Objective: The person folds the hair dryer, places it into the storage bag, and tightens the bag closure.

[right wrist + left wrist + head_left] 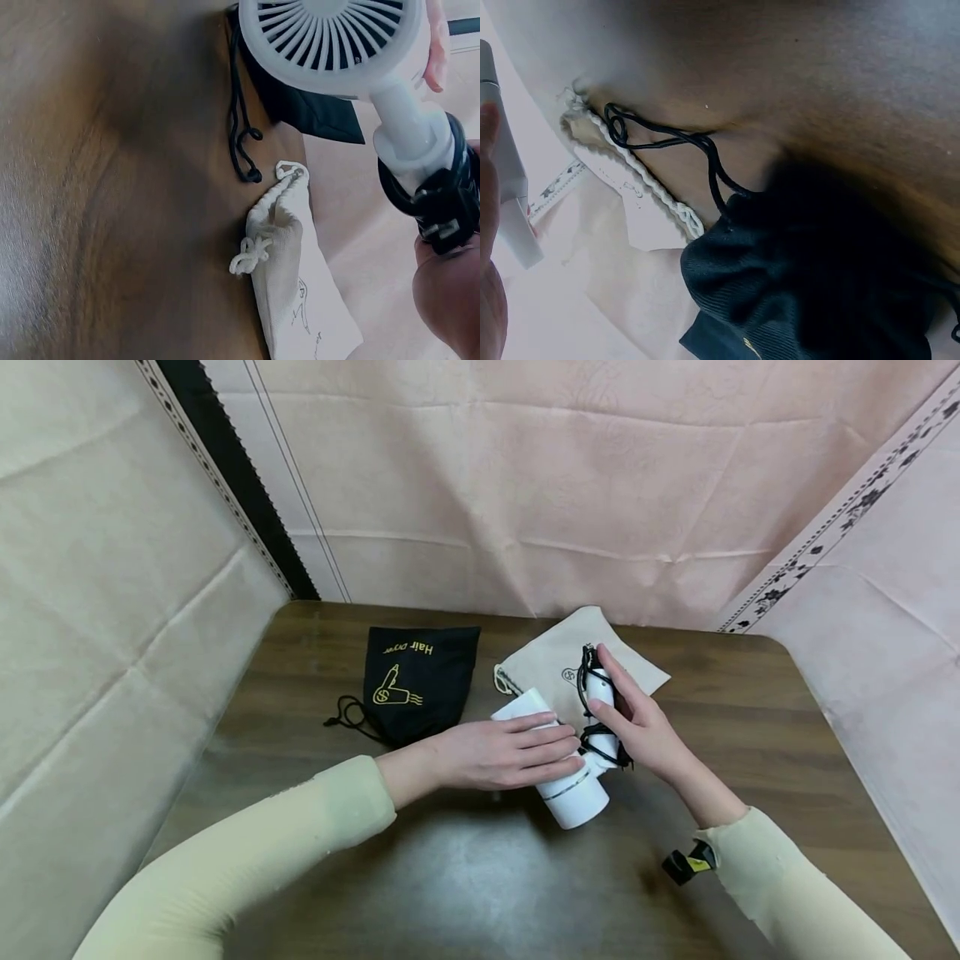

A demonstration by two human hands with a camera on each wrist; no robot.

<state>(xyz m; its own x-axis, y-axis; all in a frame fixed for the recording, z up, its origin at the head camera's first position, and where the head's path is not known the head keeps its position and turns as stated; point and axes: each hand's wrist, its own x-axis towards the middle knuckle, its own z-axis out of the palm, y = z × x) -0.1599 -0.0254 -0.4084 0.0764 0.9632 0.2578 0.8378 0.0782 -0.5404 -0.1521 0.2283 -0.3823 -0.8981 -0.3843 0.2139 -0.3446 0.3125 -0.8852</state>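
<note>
A white hair dryer (576, 802) is held over the table, its black cord (442, 202) wound about the handle. My left hand (510, 753) grips the barrel from above, fingers laid across it; the thumb is hidden in the head view. With thumb and fingers my right hand (648, 731) holds the corded handle. The dryer's round slotted grille (330, 41) shows in the right wrist view. Behind the dryer lies a pale drawstring bag (603, 639). Left of it rests a black drawstring bag (416, 689) with a gold "Hair Dryer" print.
Everything lies on a brown wooden table (322, 852) with rounded far corners. Pale cloth hangs (480, 468) at the back and both sides. The black bag's cord (348, 714) trails to its left. A black strap piece (686, 862) sits at my right wrist.
</note>
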